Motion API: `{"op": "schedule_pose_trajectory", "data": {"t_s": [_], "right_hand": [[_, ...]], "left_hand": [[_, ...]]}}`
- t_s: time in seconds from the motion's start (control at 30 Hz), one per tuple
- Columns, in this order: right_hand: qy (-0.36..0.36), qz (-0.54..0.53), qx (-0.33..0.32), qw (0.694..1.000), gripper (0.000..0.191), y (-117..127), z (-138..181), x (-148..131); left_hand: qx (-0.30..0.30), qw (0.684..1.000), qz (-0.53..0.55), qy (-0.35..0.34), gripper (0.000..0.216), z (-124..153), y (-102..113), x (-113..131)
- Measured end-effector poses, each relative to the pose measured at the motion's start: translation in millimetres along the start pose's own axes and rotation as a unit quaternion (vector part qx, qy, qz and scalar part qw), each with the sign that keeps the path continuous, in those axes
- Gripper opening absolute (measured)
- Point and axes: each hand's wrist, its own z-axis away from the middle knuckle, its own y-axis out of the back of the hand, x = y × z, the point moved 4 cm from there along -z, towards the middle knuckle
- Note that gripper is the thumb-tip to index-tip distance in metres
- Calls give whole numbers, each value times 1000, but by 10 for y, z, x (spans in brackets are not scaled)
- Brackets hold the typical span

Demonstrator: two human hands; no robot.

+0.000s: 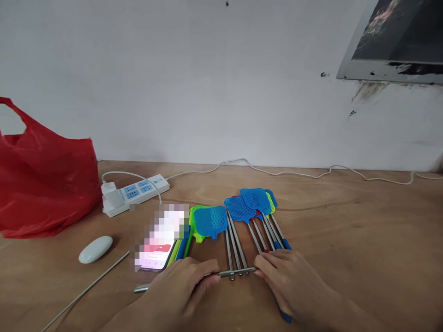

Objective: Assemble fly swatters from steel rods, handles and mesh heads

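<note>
My left hand (182, 288) and my right hand (294, 286) rest on the wooden table (363, 240), each pinching one end of a thin metal rod (237, 272) that lies crosswise between them. Several loose metal rods (234, 246) run away from it. Behind them lie blue and green fly swatter heads (209, 221) and a pile of swatters with blue and red grips (256, 205). A blue handle end (285, 316) shows under my right hand.
A phone (157, 253) lies just beyond my left hand. A white oval object (96, 249), a long thin rod (86, 288), a white power strip (133, 192) with its cable and a red plastic bag (41, 184) fill the left side. The wall stands behind.
</note>
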Motion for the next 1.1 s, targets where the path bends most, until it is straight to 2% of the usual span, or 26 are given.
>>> {"op": "schedule_pose_trajectory", "data": {"t_s": [0.1,0.2,0.33,0.5,0.67,0.83,1.1], "right_hand": [[-1,2,-40,999,18,29,9,-56],[6,6,-52,999,11,57,-7,-99],[14,43,-26,999,16,28,-50,-116],[29,47,-8,998,17,-7,-87,-160],[-9,8,-41,999,14,46,-24,21],[23,27,-42,999,18,3,92,142],[32,41,-68,996,12,-45,-9,-151]], "left_hand": [[-7,1000,-10,-3,38,-30,9,52],[-17,1000,-23,-4,36,-60,11,112],[-14,999,-48,-4,33,-106,8,190],[-11,1000,-24,-13,35,-134,-24,220],[14,1000,-1,-10,38,-50,-5,88],[15,999,-26,-27,40,-10,52,62],[3,994,-96,-54,30,-118,2,242]]}}
